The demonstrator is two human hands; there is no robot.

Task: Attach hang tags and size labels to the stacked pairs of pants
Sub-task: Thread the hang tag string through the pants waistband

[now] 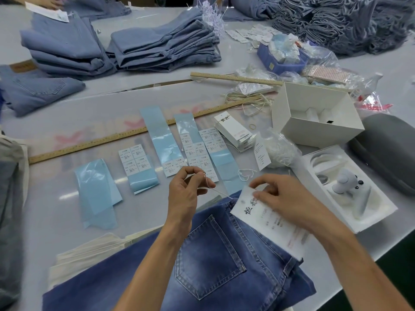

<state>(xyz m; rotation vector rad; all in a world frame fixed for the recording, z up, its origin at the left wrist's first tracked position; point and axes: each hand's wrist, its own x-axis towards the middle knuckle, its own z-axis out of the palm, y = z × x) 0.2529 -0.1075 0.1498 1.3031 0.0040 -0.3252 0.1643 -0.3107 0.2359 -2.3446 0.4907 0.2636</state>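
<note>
Meanwhile two hands, left hand (184, 194) pinching one string (221, 193), right hand (283, 198) one hang tag (269, 223).

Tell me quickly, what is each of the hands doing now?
Left hand: pinches the thin string between fingertips.
Right hand: holds the white hang tag on the jeans.

Your left hand (186, 189) is raised, back toward the camera, thumb and forefinger pinched together at the top, other fingers curled loosely. Your right hand (285, 198) lies lower, palm down, fingers bent, fingertips pressed together at its left end. Both forearms are bare and reach in from the bottom edge, converging.
</note>
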